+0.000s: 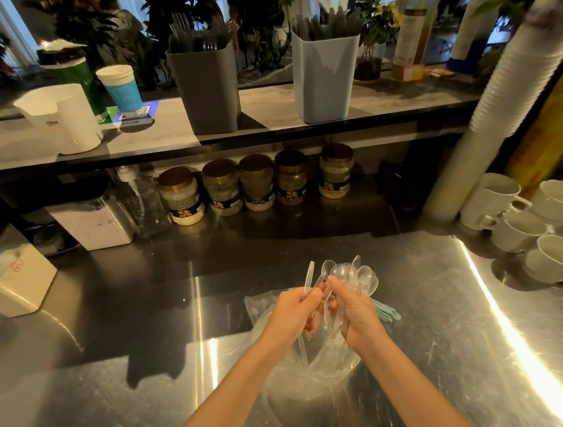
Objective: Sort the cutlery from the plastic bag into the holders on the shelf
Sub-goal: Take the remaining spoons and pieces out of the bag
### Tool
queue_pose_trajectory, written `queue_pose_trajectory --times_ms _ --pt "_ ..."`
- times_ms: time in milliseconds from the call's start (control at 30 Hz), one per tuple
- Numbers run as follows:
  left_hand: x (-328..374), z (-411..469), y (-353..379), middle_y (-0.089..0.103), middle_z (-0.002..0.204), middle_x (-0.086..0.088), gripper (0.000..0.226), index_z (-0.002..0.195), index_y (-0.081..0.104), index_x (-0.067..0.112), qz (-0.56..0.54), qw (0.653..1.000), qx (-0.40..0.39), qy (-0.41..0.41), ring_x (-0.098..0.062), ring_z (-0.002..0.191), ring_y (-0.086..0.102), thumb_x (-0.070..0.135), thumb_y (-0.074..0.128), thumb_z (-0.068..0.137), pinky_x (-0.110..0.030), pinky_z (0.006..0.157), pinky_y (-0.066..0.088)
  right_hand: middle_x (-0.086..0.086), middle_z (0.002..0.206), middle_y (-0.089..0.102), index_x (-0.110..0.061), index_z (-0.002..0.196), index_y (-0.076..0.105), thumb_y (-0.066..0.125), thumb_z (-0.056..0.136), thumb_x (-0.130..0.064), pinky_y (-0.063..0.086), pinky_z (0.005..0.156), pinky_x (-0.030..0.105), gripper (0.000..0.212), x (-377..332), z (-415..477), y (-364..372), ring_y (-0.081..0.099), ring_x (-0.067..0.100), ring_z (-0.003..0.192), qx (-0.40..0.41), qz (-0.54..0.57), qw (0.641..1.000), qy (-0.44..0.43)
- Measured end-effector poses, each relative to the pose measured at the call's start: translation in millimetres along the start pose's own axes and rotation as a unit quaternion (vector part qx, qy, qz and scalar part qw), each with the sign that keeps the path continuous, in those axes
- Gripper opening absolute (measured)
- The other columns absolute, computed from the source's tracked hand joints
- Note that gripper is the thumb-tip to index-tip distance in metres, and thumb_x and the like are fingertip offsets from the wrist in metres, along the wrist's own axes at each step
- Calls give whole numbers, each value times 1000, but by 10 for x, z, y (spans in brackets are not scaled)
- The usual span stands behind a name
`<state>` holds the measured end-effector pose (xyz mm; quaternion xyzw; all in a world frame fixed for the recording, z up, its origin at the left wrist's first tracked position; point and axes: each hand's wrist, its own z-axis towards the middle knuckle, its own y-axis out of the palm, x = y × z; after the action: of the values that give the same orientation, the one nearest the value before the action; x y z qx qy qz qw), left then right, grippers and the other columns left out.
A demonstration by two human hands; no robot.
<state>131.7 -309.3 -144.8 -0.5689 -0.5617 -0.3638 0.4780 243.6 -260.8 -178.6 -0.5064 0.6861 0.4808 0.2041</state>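
A clear plastic bag [309,376] lies crumpled on the steel counter under my hands. My right hand [356,312] grips a bunch of clear plastic spoons [355,275], bowls fanned upward. My left hand [291,310] pinches a thin clear utensil [308,277] beside the bunch. Pale blue utensils [387,309] poke out to the right of my right hand. On the shelf stand a dark grey holder [208,93] with forks and a light blue-grey holder [326,81] with dark cutlery.
A white jug [65,120] and a blue-banded cup [122,89] stand on the shelf's left. Jars [256,184] line the counter's back. White mugs [528,220] and a tall cup stack [491,117] sit at right, a white box [12,284] at left.
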Motion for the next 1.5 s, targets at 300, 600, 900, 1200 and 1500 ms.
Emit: queue_pose_trajectory --times_ms 300,600,900,1200,1500 --pt "5 66 -85 58 70 2 23 108 61 20 42 998 -2 41 -1 46 43 15 40 101 -16 48 36 2 66 55 -10 75 58 59 90 -18 47 53 23 17 -67 2 -83 55 9 54 -67 -9 994 86" --pt "94 82 -276 66 90 3 11 94 56 19 133 984 -24 118 -3 65 59 13 48 97 -22 66 52 3 63 58 -5 90 58 53 92 -10 49 42 18 8 -163 -94 -94 53 8 42 -141 42 975 166" --pt "18 143 -490 61 103 -2 31 120 61 9 440 805 -90 388 -7 94 47 5 51 91 -23 83 44 11 68 64 0 92 65 58 83 -13 49 40 20 17 -185 -77 -150 57 11 41 -205 73 935 280" --pt "288 169 -660 57 67 5 20 103 58 17 544 686 -165 454 -8 52 46 16 64 84 -25 48 45 14 77 67 0 92 72 92 54 -12 48 40 18 45 -130 -63 -172 58 10 45 -300 52 897 321" --pt "163 201 -584 64 96 -2 68 121 51 12 604 610 -194 474 -16 76 60 0 82 62 -24 69 53 19 80 67 3 96 71 92 54 -11 51 41 22 50 -84 -78 -258 57 10 41 -296 142 891 314"
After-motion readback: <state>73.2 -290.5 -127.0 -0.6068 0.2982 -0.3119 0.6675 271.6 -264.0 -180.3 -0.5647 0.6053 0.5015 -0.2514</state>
